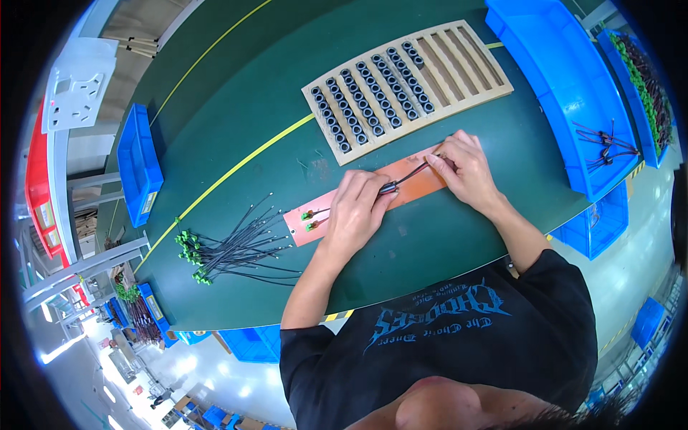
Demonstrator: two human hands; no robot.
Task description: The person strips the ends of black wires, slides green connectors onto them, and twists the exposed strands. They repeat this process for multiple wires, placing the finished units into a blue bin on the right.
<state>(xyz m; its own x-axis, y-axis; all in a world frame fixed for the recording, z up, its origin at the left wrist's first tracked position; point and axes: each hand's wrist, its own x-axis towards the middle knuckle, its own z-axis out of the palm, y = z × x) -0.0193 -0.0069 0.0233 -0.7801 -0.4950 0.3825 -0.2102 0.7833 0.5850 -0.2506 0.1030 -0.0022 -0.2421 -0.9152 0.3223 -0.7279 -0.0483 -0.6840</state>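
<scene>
A dark cable (411, 174) stretches between my two hands above an orange-pink board (423, 188) on the table. My left hand (356, 208) is closed around the cable near a small black cylindrical piece (388, 188). Farther right, my right hand (466, 170) pinches the cable's other end, and its tip is hidden by the fingers. Two green connectors (310, 221) with short leads lie over the board's left end, the leads running under my left hand. To the left lies a loose bunch of black cables (240, 247) with green connectors.
Beyond the board stands a wooden rack (331, 155) with rows of black rings; its right slots hold none. A large blue bin (566, 93) with a few cables is at right, a smaller blue bin (140, 161) at left. Yellow tape (244, 166) crosses the green table.
</scene>
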